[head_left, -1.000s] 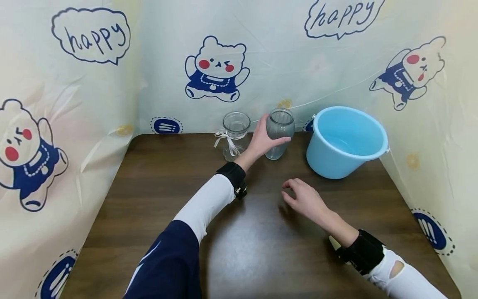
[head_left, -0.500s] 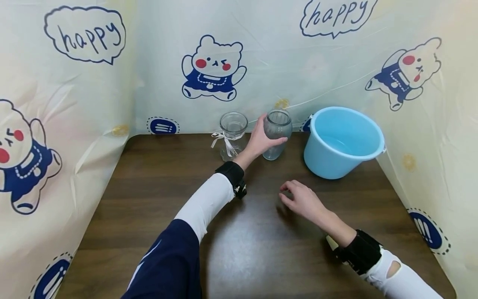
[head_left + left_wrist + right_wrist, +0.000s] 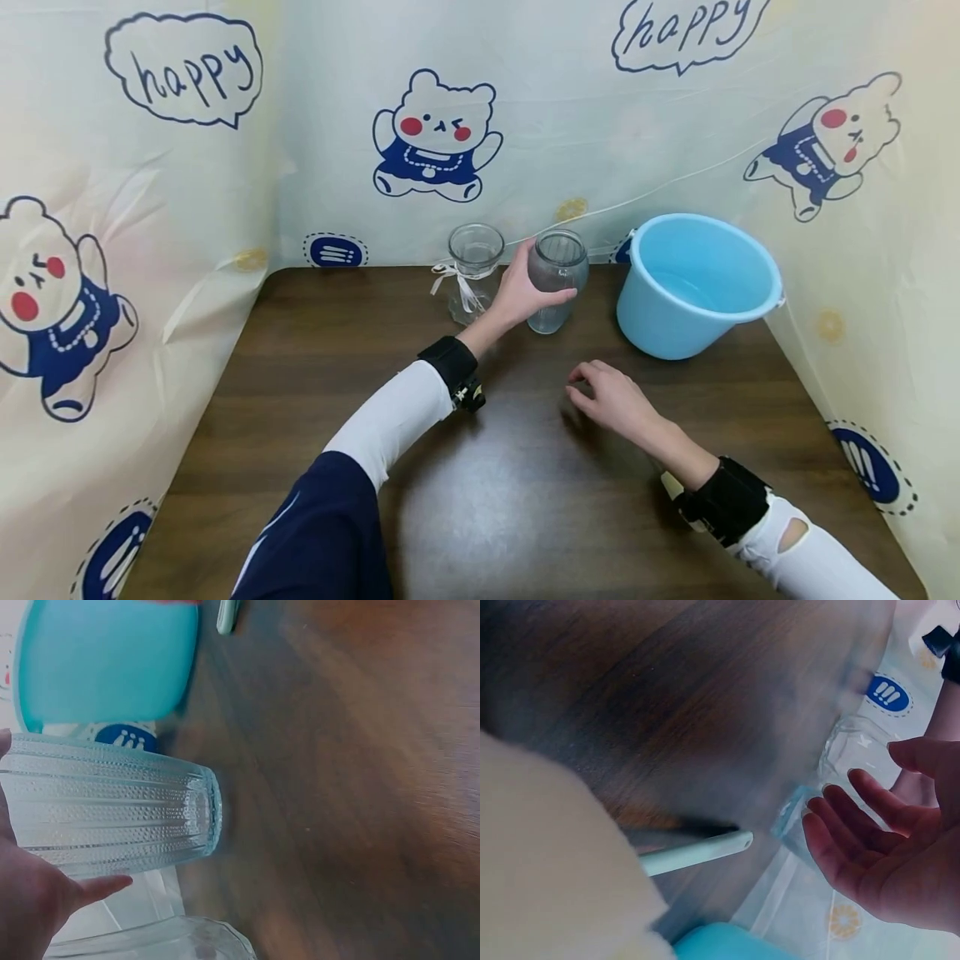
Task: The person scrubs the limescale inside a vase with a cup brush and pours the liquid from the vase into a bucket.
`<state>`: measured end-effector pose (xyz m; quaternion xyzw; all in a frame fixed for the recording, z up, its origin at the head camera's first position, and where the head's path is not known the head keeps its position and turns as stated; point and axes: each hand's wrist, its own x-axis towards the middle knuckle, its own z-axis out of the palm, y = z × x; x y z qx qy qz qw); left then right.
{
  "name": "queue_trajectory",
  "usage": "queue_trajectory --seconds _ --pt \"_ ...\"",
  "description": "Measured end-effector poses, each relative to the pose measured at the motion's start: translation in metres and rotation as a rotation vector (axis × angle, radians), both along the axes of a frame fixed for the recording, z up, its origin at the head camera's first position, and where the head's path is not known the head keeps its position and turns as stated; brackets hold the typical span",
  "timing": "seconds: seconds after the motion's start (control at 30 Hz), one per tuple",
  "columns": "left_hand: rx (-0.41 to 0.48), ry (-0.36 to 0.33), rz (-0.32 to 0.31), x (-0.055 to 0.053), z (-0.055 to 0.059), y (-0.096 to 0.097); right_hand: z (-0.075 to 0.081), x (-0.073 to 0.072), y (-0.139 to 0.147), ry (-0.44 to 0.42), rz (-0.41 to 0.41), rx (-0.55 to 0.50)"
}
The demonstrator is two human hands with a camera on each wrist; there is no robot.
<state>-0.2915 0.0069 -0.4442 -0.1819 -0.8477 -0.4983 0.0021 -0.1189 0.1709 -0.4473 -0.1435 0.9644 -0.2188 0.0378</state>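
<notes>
My left hand (image 3: pixel 517 292) grips a bluish ribbed glass vase (image 3: pixel 551 318) near its upper part, thumb and fingers on opposite sides. In the left wrist view the vase (image 3: pixel 120 806) shows its textured wall and thick base; whether the base touches the table I cannot tell. Just left of that hand stands a clear glass vase (image 3: pixel 462 300) with a white ribbon bow (image 3: pixel 465 287) at its neck, partly hidden by the wrist. My right hand (image 3: pixel 611 400) stays low over the table, fingers loosely curled, holding nothing.
A light blue bucket (image 3: pixel 660 308) stands at the back right of the brown wooden table (image 3: pixel 300 400). A pale green handle (image 3: pixel 697 853) lies by my right forearm, its other end hidden. Printed sheeting (image 3: pixel 322 167) walls the back and sides.
My left hand has drawn the bluish vase slightly towards me, and the left forearm has shifted back and left. The right hand has stayed put.
</notes>
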Motion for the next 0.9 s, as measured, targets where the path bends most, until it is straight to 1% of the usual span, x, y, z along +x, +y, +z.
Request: queue_trajectory --seconds 0.3,0.4,0.47,0.6,0.77,0.9 --pt "0.023 -0.001 -0.019 0.041 0.013 -0.029 -0.003 -0.007 -0.004 -0.003 -0.005 0.024" --pt "0.037 0.021 -0.031 0.055 0.014 -0.041 -0.005 -0.010 -0.006 -0.011 -0.015 0.030" --pt "0.058 0.048 -0.042 0.064 0.014 -0.049 -0.005 -0.011 -0.008 -0.013 -0.016 0.030" --pt "0.094 0.081 -0.050 0.083 0.012 -0.066 -0.005 -0.012 -0.011 -0.015 -0.010 0.031" --pt "0.120 0.078 -0.056 0.104 0.011 -0.082 -0.007 -0.012 -0.013 -0.016 -0.016 0.038" --pt "0.121 0.060 -0.056 0.116 0.010 -0.090 -0.007 -0.012 -0.014 -0.016 -0.010 0.040"
